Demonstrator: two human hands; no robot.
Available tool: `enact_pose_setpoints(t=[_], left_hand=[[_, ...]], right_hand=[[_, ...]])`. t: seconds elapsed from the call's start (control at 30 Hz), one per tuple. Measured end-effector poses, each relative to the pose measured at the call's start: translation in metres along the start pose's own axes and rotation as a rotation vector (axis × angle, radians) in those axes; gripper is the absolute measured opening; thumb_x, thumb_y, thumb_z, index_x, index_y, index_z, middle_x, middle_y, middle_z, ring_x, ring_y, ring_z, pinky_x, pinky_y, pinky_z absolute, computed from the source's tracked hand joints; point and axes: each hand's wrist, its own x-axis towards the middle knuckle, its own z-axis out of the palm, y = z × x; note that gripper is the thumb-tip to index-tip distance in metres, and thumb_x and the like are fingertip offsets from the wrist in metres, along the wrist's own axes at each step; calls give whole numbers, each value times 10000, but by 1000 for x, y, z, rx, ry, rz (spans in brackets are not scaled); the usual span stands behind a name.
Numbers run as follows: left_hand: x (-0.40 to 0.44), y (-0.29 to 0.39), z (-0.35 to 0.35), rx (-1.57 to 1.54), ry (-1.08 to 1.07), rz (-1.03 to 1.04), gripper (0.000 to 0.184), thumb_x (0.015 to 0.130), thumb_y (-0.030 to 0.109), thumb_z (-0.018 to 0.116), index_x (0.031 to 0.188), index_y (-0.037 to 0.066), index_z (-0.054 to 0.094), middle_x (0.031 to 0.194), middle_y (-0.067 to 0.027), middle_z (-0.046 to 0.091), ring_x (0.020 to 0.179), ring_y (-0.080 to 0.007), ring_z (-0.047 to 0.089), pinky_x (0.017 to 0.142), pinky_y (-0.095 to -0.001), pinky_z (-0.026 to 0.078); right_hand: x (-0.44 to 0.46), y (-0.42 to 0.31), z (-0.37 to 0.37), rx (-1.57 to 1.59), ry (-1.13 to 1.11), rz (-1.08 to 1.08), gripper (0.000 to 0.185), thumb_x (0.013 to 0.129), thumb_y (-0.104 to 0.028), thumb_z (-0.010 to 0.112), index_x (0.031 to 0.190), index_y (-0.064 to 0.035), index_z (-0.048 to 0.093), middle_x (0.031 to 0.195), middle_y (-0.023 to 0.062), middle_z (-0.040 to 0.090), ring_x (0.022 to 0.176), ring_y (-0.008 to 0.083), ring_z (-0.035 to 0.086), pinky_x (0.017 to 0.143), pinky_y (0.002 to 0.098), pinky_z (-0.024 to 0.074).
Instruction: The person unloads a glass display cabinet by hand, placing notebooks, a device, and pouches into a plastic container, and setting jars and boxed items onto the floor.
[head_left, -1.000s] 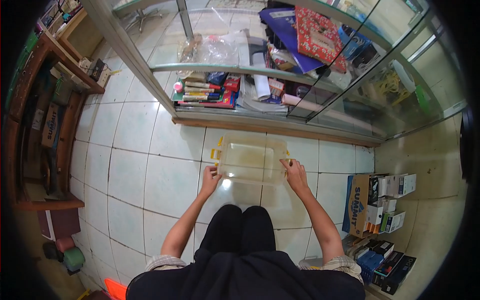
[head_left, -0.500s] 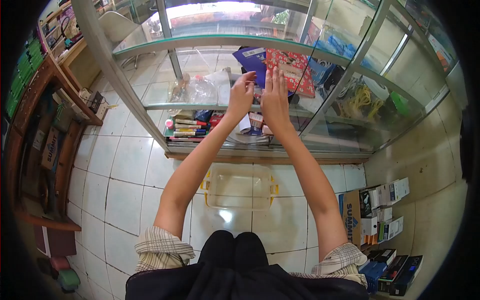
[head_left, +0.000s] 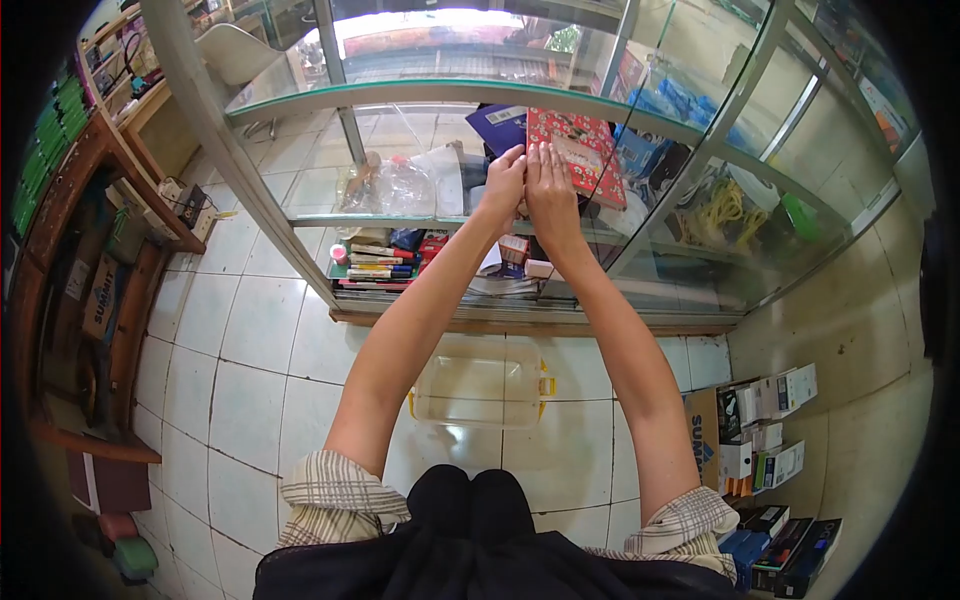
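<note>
A red floral book (head_left: 580, 135) lies inside the glass cabinet, overlapping a purple book (head_left: 500, 128) on its left. My right hand (head_left: 552, 190) rests on the red book's near part, its fingers straight and flat against the cover. Close beside it, my left hand (head_left: 503, 188) is closed at the book's near left corner, fingers bent against the edge. Its thumb and the underside of its grip are hidden. Left of my hands, clear plastic bags (head_left: 400, 185) lie on the same glass shelf.
Below that shelf are several markers (head_left: 380, 262) and small boxes (head_left: 513, 250). A clear plastic bin (head_left: 475, 415) with yellow clips stands on the tiled floor. A metal frame bar (head_left: 470, 93) crosses beyond my hands. Stacked boxes (head_left: 735, 440) stand at right; a wooden cabinet (head_left: 30, 350) is at left.
My left hand has moved right and closed against the red book's corner, next to my right hand. The red book has shifted slightly left and its angle has changed a little.
</note>
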Motion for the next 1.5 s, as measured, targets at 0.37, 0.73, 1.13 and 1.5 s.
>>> enact_pose_setpoints(t=[0.37,0.73,1.13,1.5], left_hand=[[-116,73,-23,-191,-38,229,539,868,55,500,1343,35,247,1278,-117,361,1080,-193,491,880,-281,442],[-198,66,-120,436,426,515,751,747,30,662,1339,92,204,1344,-129,250,1198,-272,372,936,-333,410],[-258,-82,-158,619,93,26,255,732,-11,653,968,9,557,923,-44,585,895,-128,570,770,-275,504],[-222,-145,-181,1297,-36,160,247,676,43,677,889,53,552,930,-77,576,969,-277,511,798,-361,427]], right_hand=[[6,-25,-109,683,356,-31,401,687,74,522,1085,29,494,1019,177,553,962,325,541,831,388,443],[-90,-57,-196,1160,198,271,227,850,55,457,1057,-1,531,1009,133,590,882,211,588,766,306,464],[-245,-42,-86,1118,-333,546,210,770,7,558,979,-19,560,871,139,569,786,274,562,685,335,448],[-280,-52,6,900,-530,353,217,730,29,571,938,-9,525,898,141,529,927,318,499,789,380,426]])
